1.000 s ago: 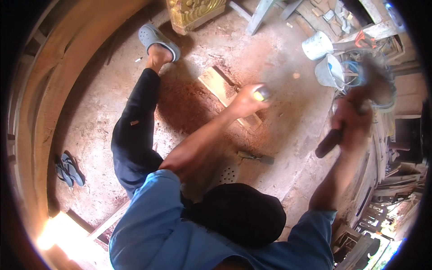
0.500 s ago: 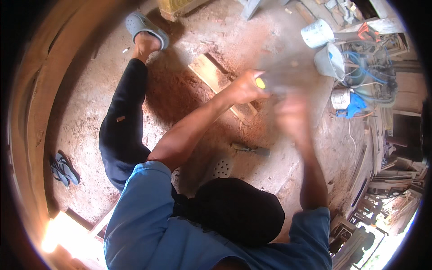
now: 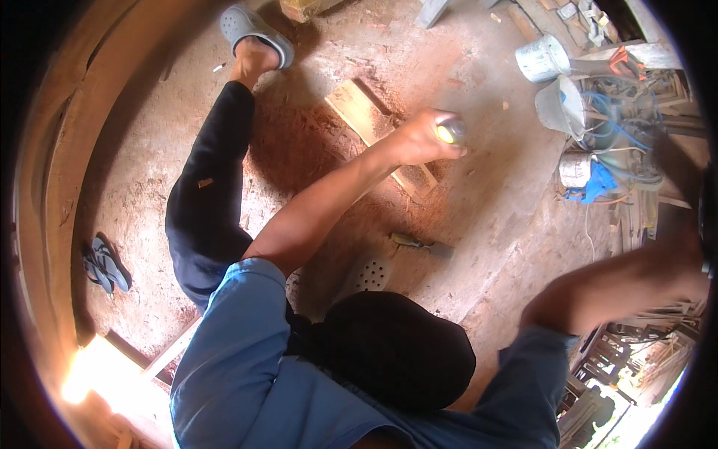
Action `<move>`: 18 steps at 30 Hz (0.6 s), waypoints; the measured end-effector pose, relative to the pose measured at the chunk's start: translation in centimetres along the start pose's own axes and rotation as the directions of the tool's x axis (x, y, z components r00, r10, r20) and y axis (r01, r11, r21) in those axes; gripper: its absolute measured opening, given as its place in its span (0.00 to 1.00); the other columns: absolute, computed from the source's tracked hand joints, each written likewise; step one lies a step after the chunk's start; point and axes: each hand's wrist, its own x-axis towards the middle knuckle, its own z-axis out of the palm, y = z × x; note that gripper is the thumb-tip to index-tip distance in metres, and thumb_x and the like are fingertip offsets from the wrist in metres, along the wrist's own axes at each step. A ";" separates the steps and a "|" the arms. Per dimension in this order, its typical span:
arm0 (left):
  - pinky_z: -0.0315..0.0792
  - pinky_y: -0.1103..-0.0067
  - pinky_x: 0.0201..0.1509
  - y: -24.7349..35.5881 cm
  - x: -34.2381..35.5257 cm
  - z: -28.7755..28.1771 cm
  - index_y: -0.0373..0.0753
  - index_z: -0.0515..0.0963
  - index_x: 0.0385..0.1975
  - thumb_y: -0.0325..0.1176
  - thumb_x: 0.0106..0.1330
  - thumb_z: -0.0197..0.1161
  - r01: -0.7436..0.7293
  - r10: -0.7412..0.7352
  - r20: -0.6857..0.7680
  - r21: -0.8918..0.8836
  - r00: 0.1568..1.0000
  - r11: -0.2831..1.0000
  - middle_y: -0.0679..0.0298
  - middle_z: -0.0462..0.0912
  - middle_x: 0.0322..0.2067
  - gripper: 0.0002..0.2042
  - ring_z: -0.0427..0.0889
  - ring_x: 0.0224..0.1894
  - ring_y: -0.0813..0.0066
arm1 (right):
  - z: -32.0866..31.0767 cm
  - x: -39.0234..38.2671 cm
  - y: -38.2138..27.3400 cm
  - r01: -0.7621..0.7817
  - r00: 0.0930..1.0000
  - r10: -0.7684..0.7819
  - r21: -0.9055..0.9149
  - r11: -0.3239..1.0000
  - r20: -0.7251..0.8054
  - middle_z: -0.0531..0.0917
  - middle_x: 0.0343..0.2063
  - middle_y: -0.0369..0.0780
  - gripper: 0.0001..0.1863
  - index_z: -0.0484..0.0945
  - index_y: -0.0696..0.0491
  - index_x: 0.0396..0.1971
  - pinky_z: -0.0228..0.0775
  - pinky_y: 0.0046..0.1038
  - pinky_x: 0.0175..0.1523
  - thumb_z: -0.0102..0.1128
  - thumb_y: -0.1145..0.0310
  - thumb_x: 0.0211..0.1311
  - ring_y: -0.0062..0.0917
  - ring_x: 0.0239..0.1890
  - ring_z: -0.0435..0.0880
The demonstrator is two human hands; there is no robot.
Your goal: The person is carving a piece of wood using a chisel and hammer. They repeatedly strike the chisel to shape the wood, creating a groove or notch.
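Observation:
My left hand (image 3: 422, 138) is closed round the handle of a tool (image 3: 446, 133) with a yellow end facing up; the rest of the tool is hidden by the hand. Beneath that forearm lies a short wooden board (image 3: 355, 108) on the floor. My right hand (image 3: 673, 273) is raised at the far right rim, its fingers shadowed and partly cut off. A dark blurred shape (image 3: 677, 168) shows beside it, too smeared to name. Nearer me, a flat-bladed tool with a wooden handle (image 3: 420, 245) rests on the floor.
At the right stand a white bucket (image 3: 542, 58), a grey bucket (image 3: 562, 105) and a can with a blue cloth (image 3: 594, 183), beside tangled hoses and scrap wood. Slippers (image 3: 108, 266) lie at the left. My left leg (image 3: 209, 187) stretches out, wearing a grey clog (image 3: 258, 34).
My right hand has swung from beside the left hand out and up to the far right rim. The left hand keeps its hold, and the view has shifted slightly.

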 end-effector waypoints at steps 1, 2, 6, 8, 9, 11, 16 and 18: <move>0.81 0.78 0.48 -0.1 -0.3 0.2 0.40 0.76 0.31 0.27 0.57 0.74 0.046 -0.045 0.033 -0.047 0.998 0.998 0.70 0.82 0.28 0.10 0.83 0.34 0.81 | 2.2 -3.7 2.8 -0.154 0.985 0.170 -0.257 0.954 0.043 0.80 0.23 0.37 0.04 0.75 0.57 0.35 0.74 0.27 0.33 0.57 0.77 0.61 0.21 0.24 0.77; 0.81 0.77 0.48 -0.1 -0.4 0.2 0.40 0.77 0.32 0.27 0.56 0.74 0.062 -0.059 0.037 -0.083 0.998 0.995 0.69 0.82 0.29 0.10 0.83 0.35 0.80 | 4.3 -7.6 5.5 -0.309 0.908 0.398 -0.430 0.848 0.133 0.81 0.26 0.38 0.08 0.76 0.58 0.40 0.74 0.28 0.37 0.58 0.77 0.61 0.22 0.27 0.78; 0.79 0.74 0.56 0.1 -0.5 -1.0 0.40 0.79 0.49 0.32 0.57 0.74 -0.045 0.042 0.108 0.024 0.993 0.999 0.61 0.84 0.43 0.19 0.84 0.45 0.72 | 4.9 -19.6 12.2 -0.669 0.598 0.760 -0.364 0.648 0.254 0.83 0.31 0.40 0.16 0.77 0.60 0.48 0.74 0.30 0.42 0.58 0.76 0.58 0.23 0.31 0.81; 0.80 0.70 0.54 0.5 0.2 -2.2 0.39 0.78 0.48 0.32 0.56 0.75 0.257 -0.228 0.239 -0.098 0.944 0.961 0.63 0.83 0.41 0.20 0.83 0.43 0.71 | 3.7 -23.9 11.6 -0.700 0.586 0.789 -0.373 0.609 0.186 0.80 0.25 0.38 0.10 0.75 0.58 0.41 0.73 0.28 0.33 0.58 0.77 0.57 0.21 0.25 0.79; 0.79 0.72 0.49 0.8 0.7 -2.8 0.39 0.78 0.48 0.36 0.57 0.75 0.151 -0.131 0.378 -0.023 0.916 0.988 0.64 0.83 0.39 0.20 0.83 0.41 0.71 | 3.2 -25.4 11.4 -0.809 0.438 0.885 -0.361 0.464 0.156 0.80 0.24 0.39 0.10 0.75 0.58 0.39 0.73 0.29 0.32 0.60 0.75 0.57 0.24 0.25 0.80; 0.78 0.74 0.46 1.3 1.5 -3.3 0.40 0.79 0.42 0.40 0.58 0.76 0.157 -0.055 0.536 -0.146 0.842 0.977 0.66 0.83 0.35 0.18 0.82 0.38 0.74 | 2.7 -29.1 11.0 -0.972 0.027 0.977 -0.222 0.075 0.210 0.83 0.26 0.44 0.14 0.76 0.58 0.40 0.76 0.34 0.34 0.64 0.69 0.55 0.34 0.27 0.82; 0.78 0.73 0.38 0.0 0.8 -1.8 0.43 0.80 0.30 0.46 0.57 0.76 0.124 -0.160 0.229 0.163 0.960 0.979 0.68 0.82 0.26 0.16 0.81 0.31 0.79 | 2.1 -39.6 15.9 -0.806 -0.079 0.997 -0.589 -0.060 0.006 0.84 0.31 0.53 0.15 0.77 0.60 0.35 0.77 0.43 0.43 0.66 0.66 0.51 0.48 0.37 0.86; 0.78 0.74 0.34 -1.5 -0.2 -0.7 0.42 0.80 0.28 0.46 0.59 0.76 0.032 -0.044 0.106 0.118 0.993 0.993 0.68 0.81 0.25 0.15 0.81 0.28 0.79 | 1.3 -42.5 18.5 -0.719 -0.078 0.997 -0.692 -0.061 -0.007 0.85 0.34 0.54 0.16 0.78 0.60 0.37 0.76 0.46 0.45 0.65 0.65 0.51 0.50 0.41 0.85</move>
